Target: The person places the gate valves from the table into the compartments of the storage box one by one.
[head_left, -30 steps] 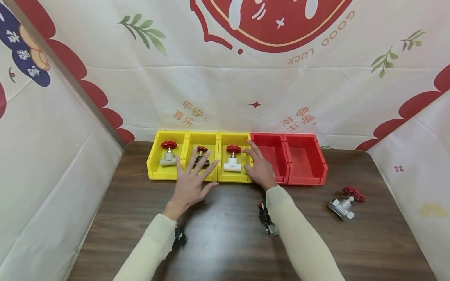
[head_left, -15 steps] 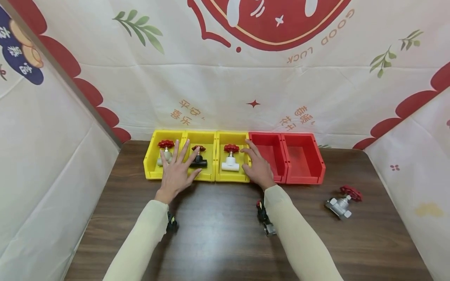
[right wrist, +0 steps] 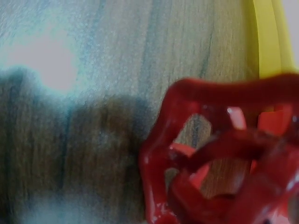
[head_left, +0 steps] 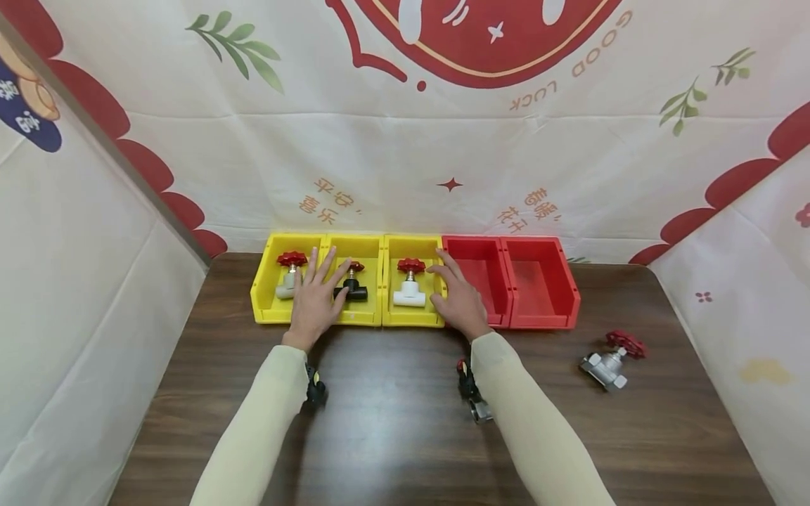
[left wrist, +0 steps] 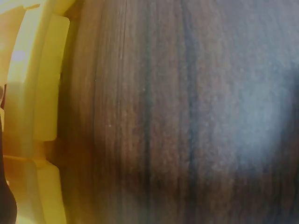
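Note:
My left hand (head_left: 314,303), fingers spread, lies over the first two yellow bins (head_left: 272,316). Its thumb and forefinger are by a black valve (head_left: 356,292) with a red handwheel; a grey valve (head_left: 286,289) is partly behind the fingers. My right hand (head_left: 463,302) is at the wall between the third yellow bin (head_left: 414,320) and a red bin (head_left: 482,260), thumb and forefinger apart. Left of it in that yellow bin stands a white valve (head_left: 408,294). Close in the right wrist view is a red handwheel (right wrist: 233,88); a metal piece (head_left: 479,411) shows below the right wrist.
Another red bin (head_left: 543,281) ends the row at the right. Beyond it, a silver valve (head_left: 604,369) with a red handwheel lies on the wooden table (head_left: 380,436). A printed cloth (head_left: 380,154) hangs behind the bins.
My left hand has moved left from the second bin towards the first, and its fingers are less widely spread. My right hand stays at the same bin wall. The whole view shifts slightly.

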### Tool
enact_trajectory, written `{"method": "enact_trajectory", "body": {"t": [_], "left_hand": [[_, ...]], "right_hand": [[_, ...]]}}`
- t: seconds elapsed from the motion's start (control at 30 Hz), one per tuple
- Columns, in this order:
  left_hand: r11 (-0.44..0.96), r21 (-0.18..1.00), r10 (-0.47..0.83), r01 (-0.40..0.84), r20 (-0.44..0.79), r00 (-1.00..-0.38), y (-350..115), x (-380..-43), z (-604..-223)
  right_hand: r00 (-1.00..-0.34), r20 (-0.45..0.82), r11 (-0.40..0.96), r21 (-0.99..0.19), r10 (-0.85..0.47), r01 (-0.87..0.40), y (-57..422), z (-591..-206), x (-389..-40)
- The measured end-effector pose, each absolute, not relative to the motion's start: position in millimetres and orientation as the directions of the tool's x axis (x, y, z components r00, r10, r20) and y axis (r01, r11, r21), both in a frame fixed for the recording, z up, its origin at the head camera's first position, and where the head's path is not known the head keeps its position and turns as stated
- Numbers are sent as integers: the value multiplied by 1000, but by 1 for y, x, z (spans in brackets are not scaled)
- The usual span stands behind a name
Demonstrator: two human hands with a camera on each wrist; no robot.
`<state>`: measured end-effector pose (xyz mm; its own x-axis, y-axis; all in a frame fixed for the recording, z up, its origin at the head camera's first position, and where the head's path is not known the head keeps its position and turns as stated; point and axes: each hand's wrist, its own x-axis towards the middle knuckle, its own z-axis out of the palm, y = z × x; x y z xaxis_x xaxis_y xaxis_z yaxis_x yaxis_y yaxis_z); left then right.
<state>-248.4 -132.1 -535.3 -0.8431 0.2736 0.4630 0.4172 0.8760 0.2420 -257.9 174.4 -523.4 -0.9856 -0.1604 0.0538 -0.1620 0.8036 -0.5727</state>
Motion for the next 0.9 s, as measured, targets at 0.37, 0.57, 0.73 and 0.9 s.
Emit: {"method": "enact_trajectory", "body": {"t": [0.37, 0.57, 0.73, 0.9], "left_hand": [[797, 395, 193, 457, 551, -812, -133, -247, -546], [794, 403, 152, 455, 594, -790, -128, -245, -550], [800, 402, 135, 445, 602, -787, -128, -244, -552], [802, 413, 122, 432, 594, -795, -130, -241, -554]], "right_hand": [[-983, 81, 790, -586, -165, -181, 172, -524, -259], [-982, 79, 795, -578, -171, -185, 176, -524, -259], [-982, 79, 798, -573, -173, -186, 177, -526, -261], [-982, 68, 793, -582, -175, -182, 175, -528, -259]]}}
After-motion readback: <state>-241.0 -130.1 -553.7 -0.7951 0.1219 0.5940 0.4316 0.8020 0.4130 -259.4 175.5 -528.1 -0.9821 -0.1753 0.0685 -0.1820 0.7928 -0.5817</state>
